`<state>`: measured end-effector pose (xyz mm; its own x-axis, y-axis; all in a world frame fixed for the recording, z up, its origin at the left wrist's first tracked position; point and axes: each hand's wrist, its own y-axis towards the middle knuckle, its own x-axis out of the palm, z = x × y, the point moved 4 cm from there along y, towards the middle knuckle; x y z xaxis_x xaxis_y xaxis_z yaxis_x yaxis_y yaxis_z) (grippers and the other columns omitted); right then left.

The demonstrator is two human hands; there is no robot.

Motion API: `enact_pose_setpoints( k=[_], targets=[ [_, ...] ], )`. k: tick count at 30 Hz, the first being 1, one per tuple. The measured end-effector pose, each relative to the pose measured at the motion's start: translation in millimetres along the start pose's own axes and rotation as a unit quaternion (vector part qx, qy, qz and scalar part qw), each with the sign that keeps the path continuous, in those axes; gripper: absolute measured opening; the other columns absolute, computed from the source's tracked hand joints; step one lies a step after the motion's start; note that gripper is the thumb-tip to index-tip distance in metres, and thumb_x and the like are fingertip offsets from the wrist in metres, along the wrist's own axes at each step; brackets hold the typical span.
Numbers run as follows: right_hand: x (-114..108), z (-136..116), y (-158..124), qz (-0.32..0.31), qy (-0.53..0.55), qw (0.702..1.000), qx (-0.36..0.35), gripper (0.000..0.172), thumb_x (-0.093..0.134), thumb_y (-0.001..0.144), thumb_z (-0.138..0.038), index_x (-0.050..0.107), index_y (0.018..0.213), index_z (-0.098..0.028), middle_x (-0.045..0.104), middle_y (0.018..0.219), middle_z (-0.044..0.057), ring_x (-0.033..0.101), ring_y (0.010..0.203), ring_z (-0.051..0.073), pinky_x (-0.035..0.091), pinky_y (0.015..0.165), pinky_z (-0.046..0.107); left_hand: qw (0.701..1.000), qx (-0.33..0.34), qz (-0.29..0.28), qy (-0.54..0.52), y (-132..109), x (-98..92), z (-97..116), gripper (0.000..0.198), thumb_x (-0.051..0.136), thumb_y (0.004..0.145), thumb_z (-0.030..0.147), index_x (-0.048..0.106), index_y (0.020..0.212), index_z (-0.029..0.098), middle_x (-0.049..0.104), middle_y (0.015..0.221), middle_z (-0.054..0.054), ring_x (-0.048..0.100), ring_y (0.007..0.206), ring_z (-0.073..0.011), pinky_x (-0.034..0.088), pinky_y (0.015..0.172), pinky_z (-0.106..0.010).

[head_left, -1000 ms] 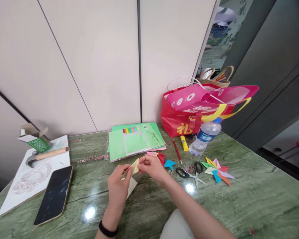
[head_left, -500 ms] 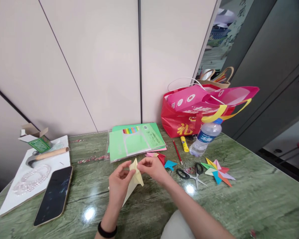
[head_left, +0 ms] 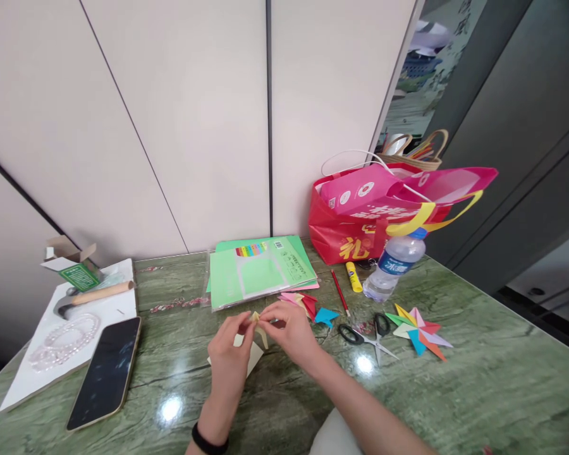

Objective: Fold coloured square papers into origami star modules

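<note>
Between both hands is a small piece of folded pale-yellow paper (head_left: 263, 336), held just above the table. My left hand (head_left: 231, 344) pinches its left side between thumb and fingers, and a dark band circles that wrist. From the right, my right hand (head_left: 289, 332) pinches the same paper near its top. Much of the folded shape is hidden by the fingers. Under it a flat pale-yellow sheet (head_left: 255, 359) lies on the green marbled table (head_left: 284, 404). Just beyond my right hand are folded pink and red paper pieces (head_left: 306, 304) and a blue folded piece (head_left: 326, 317).
Black-handled scissors (head_left: 372, 341) lie open beside a multicoloured paper star (head_left: 420, 330). Behind are a red pencil (head_left: 340, 292), a glue stick (head_left: 353, 277), a water bottle (head_left: 393, 265), a red bag (head_left: 346, 227) and a green paper pack (head_left: 260, 272). Leftward: a phone (head_left: 105, 373) and a hammer (head_left: 95, 295).
The folded paper has tipped and now shows less between the fingers. My hands have come closer together around it, and more of the flat sheet beneath is visible.
</note>
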<state>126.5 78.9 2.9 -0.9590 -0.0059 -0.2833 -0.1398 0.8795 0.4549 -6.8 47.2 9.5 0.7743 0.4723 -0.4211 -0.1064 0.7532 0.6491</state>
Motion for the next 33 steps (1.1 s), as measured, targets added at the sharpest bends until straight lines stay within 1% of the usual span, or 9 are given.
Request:
enact_pose_setpoints(
  k=[4,8,12,15,19,23,27,30,33],
  targets=[
    [0.3,-1.6,0.2,-0.002,0.001,1.0,0.005,0.01,0.063,0.071,-0.015,0.071,0.066,-0.018,0.066,0.071,0.005,0.061,0.063,0.014,0.047,0.052,0.021,0.997,-0.071,0.004,-0.014,-2.1,2.1,-6.9,0.011,0.061,0.074,0.028,0.063,0.079,0.018,0.067,0.069,-0.002,0.062,0.06,-0.0156,0.051,0.061,-0.028],
    [1.4,-5.0,0.2,-0.014,0.022,1.0,0.003,0.011,0.061,0.071,-0.013,0.07,0.066,-0.017,0.066,0.072,0.005,0.061,0.064,0.014,0.048,0.054,0.02,0.987,-0.139,-0.01,-0.081,-2.1,4.8,-8.5,0.014,0.06,0.073,0.031,0.062,0.074,0.017,0.067,0.07,-0.004,0.063,0.064,-0.0171,0.052,0.064,-0.029],
    [0.5,-4.8,0.4,-0.014,0.008,1.0,-0.004,0.012,0.059,0.071,-0.012,0.068,0.065,-0.018,0.066,0.072,0.004,0.061,0.065,0.014,0.049,0.056,0.021,0.98,-0.163,-0.035,-0.107,0.0,5.5,-6.4,0.015,0.059,0.073,0.031,0.063,0.075,0.017,0.068,0.071,-0.004,0.062,0.065,-0.0169,0.05,0.064,-0.028],
    [-1.3,-1.9,0.9,-0.014,-0.005,1.0,-0.002,0.011,0.058,0.071,-0.012,0.065,0.064,-0.017,0.065,0.071,0.004,0.06,0.065,0.014,0.048,0.057,0.021,0.981,-0.159,-0.053,-0.097,3.1,4.0,-6.2,0.013,0.06,0.071,0.03,0.064,0.072,0.017,0.066,0.071,-0.004,0.061,0.066,-0.0176,0.049,0.066,-0.03],
    [-1.6,4.4,1.7,-0.04,0.014,0.998,0.038,0.005,0.06,0.069,-0.016,0.062,0.065,-0.017,0.063,0.065,0.002,0.058,0.06,0.012,0.048,0.055,0.022,0.978,-0.166,-0.059,-0.115,5.9,3.0,-9.1,0.013,0.063,0.067,0.03,0.065,0.066,0.017,0.065,0.077,-0.006,0.061,0.075,-0.0203,0.048,0.07,-0.031],
    [-0.7,6.2,2.5,-0.076,0.077,0.991,0.076,0.003,0.061,0.069,-0.019,0.058,0.07,-0.017,0.06,0.064,-0.001,0.056,0.057,0.011,0.047,0.053,0.021,0.943,-0.245,-0.093,-0.206,2.4,8.5,-13.2,0.016,0.065,0.066,0.032,0.066,0.069,0.016,0.067,0.073,-0.005,0.062,0.069,-0.0183,0.049,0.064,-0.028],
    [-1.9,4.9,3.2,-0.095,0.105,0.985,0.098,0.005,0.06,0.068,-0.019,0.056,0.069,-0.017,0.058,0.065,-0.001,0.055,0.059,0.011,0.046,0.054,0.021,0.899,-0.329,-0.088,-0.276,-1.5,9.8,-15.9,0.018,0.072,0.06,0.031,0.066,0.067,0.015,0.066,0.065,-0.002,0.06,0.06,-0.015,0.046,0.057,-0.024],
    [-3.1,4.7,3.4,-0.105,0.132,0.979,0.112,0.008,0.061,0.067,-0.017,0.055,0.072,-0.017,0.058,0.069,-0.002,0.055,0.061,0.01,0.046,0.057,0.021,0.871,-0.36,-0.078,-0.326,-2.0,9.7,-16.6,0.024,0.076,0.056,0.027,0.066,0.073,0.015,0.066,0.065,-0.001,0.059,0.06,-0.0137,0.046,0.057,-0.022],
    [-4.2,5.0,3.8,-0.112,0.162,0.973,0.12,0.017,0.063,0.066,-0.016,0.055,0.08,-0.017,0.058,0.072,-0.002,0.055,0.063,0.01,0.046,0.06,0.021,0.858,-0.374,-0.087,-0.342,-2.7,10.7,-16.4,0.027,0.077,0.055,0.026,0.066,0.076,0.014,0.066,0.066,-0.002,0.059,0.06,-0.013,0.045,0.056,-0.022]
  ],
)
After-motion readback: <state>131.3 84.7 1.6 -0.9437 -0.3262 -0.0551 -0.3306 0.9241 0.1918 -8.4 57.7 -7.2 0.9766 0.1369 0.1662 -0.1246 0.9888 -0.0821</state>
